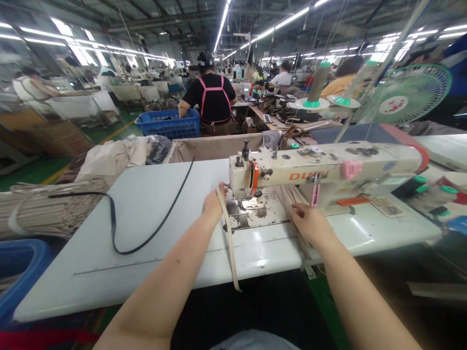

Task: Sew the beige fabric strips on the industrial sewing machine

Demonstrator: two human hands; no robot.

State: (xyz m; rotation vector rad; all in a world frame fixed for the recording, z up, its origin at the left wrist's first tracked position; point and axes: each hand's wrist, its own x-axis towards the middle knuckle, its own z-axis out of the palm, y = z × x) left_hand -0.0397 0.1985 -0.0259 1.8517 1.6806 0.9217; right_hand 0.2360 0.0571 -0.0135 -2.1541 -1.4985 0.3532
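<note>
1. One pale strap (230,243) at the left end of the sewing machine (328,167); upper end at the left hand, length trailing across the white table (146,194) and over its front edge.
2. Left hand (212,201): closed on the pale strap near its upper end, just beside the needle area; fingertips partly hidden.
3. Right hand (310,223): fingers bent, touching a bundle of beige strips (286,194). Whether it grips or merely rests on them, cannot tell.
4. Hands well apart, a worn metal plate (260,213) between them.
5. Beige strips lie right of the needle, running under the right hand toward the table's front edge.
6. Sewing machine: white body, orange lettering, pink clip (351,170) on its arm, pink-handled tool (315,192) upright against its front.
7. Table, left side: black cord (126,253) in a loose curve, one end reaching past the edge over a stack of strips (54,214). Blue tub (40,253) at the near left.
8. Behind: pale cloth (113,158) heaped left; thread cones (318,85) and a green fan (404,95) right.
9. Farther off: co-worker (209,99) in black with pink straps, back turned, beside a blue basket (168,127).
</note>
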